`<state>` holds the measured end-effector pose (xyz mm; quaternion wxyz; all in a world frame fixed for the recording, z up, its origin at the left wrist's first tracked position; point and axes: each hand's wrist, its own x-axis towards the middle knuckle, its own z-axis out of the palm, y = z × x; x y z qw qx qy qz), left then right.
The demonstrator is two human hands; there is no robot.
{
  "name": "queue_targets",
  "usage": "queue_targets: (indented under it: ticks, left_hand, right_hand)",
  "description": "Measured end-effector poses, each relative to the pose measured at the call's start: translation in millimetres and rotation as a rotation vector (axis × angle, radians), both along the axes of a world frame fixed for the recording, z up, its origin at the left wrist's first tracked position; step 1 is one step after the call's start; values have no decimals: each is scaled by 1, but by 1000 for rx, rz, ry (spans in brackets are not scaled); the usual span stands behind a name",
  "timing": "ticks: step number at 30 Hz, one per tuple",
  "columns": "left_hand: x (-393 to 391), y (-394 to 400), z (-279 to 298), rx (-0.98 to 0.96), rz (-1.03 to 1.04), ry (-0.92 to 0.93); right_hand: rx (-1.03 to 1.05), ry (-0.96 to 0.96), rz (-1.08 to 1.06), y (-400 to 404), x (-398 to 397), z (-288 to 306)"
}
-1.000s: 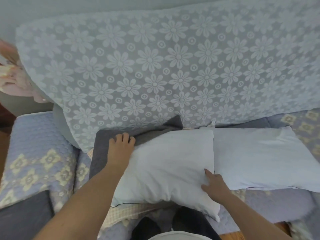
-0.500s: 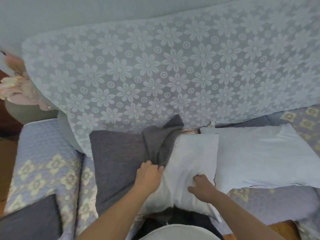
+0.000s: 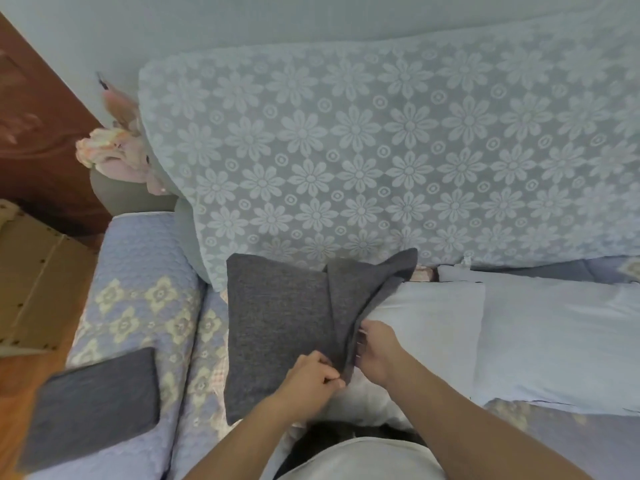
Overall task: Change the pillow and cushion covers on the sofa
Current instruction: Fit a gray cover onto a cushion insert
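The grey cover (image 3: 277, 327) lay on the sofa seat (image 3: 138, 306), drawn only partway over the white pillow (image 3: 426, 323), both hands, left (image 3: 311, 375) and right (image 3: 377, 351), pinching its open edge, while a second bare pillow (image 3: 561, 341) waited alongside.

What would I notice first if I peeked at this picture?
Probably the big flower-patterned lace cover draped over the sofa back, filling the top half. Below it in the middle, the left hand and right hand grip the edge of a dark grey cushion cover, which partly wraps a white pillow. Another grey cushion rests on the sofa arm at lower left.
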<state>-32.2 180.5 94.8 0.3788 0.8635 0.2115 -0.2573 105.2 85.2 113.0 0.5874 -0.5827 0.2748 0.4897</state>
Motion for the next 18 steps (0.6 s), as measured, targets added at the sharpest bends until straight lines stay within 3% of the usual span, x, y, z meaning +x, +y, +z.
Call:
queue_targets:
  ticks: [2, 4, 7, 9, 10, 13, 15, 18]
  left_hand:
    - [-6, 15, 10, -145, -50, 34]
    - [3, 36, 21, -171, 47, -43]
    - [39, 69, 33, 230, 215, -344]
    - [66, 89, 30, 539, 27, -388]
    - [76, 97, 28, 627, -97, -285]
    - [88, 102, 23, 708, -336, 6]
    - [82, 92, 23, 781, -425, -53]
    - [66, 97, 27, 831, -287, -187]
  right_hand:
    - [59, 47, 34, -16, -7, 0]
    - [105, 76, 82, -29, -8, -2]
    - [136, 77, 88, -42, -11, 1]
    - [127, 62, 99, -50, -19, 1]
    - [114, 53, 112, -55, -24, 1]
    - [59, 63, 106, -72, -39, -3]
    - [19, 48, 3, -86, -37, -6]
    - [75, -30, -271, -117, -20, -13]
